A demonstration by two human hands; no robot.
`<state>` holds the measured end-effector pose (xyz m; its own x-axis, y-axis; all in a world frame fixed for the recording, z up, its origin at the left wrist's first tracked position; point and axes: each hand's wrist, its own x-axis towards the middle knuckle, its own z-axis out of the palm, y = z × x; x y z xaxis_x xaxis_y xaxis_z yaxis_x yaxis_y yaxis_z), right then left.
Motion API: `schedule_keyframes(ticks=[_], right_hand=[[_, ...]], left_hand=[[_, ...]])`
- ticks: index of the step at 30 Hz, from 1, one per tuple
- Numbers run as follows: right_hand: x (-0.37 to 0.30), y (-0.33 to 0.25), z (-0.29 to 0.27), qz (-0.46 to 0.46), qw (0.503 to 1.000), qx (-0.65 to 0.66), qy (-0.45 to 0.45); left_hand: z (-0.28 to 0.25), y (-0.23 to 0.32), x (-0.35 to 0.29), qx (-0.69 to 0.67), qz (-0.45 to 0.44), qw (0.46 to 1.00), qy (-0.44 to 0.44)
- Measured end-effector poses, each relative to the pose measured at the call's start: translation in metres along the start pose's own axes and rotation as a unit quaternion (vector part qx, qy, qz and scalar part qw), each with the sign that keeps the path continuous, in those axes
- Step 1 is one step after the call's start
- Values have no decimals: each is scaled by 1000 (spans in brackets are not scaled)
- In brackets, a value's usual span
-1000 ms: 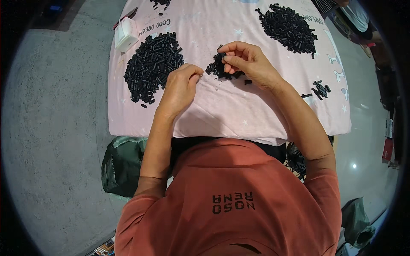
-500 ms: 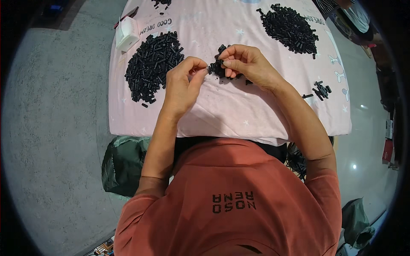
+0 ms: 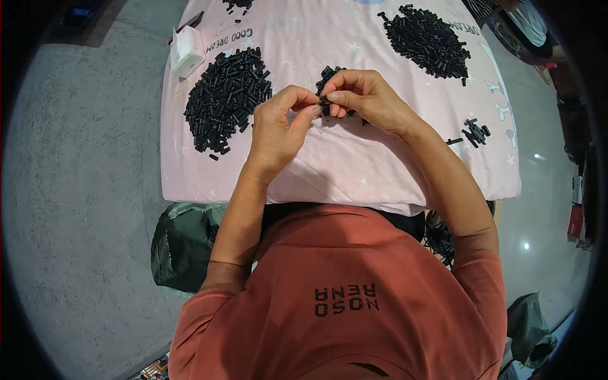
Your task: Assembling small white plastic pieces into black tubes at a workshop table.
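Over the pink cloth, my two hands meet fingertip to fingertip. My right hand is closed in a pinch, with a bit of a small black part showing at its tips. Thumb and forefinger of my left hand are pressed together right beside it; what they hold, if anything, is too small to make out. Behind and partly under my right fingers lies a small heap of tiny black pieces. Left of my left hand spreads a large pile of short black cylindrical parts.
Another big pile of black parts lies far right, and a few longer black pieces nearer on the right. A white tissue pack sits at the table's left edge. A dark green bag stands below; a person is at the far right.
My left hand has moved right, bringing its fingertips up to those of my right hand. The right hand has shifted slightly left and down. The piles look the same.
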<state>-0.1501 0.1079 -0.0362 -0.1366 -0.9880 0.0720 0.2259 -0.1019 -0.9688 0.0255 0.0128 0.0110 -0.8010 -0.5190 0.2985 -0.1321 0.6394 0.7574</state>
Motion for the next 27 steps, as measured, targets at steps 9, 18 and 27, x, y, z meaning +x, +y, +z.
schedule_keyframes(ticks=[9, 18, 27], right_hand=[[-2, -3, 1, 7, 1000, 5, -3], [-2, -3, -2, 4, 1000, 12, -6], [-1, -1, -5, 10, 999, 52, 4]], left_hand=[[5, -7, -3, -51, -20, 998, 14], [5, -6, -1, -104, -60, 993, 13], [1, -11, 12, -165, -103, 981, -7]])
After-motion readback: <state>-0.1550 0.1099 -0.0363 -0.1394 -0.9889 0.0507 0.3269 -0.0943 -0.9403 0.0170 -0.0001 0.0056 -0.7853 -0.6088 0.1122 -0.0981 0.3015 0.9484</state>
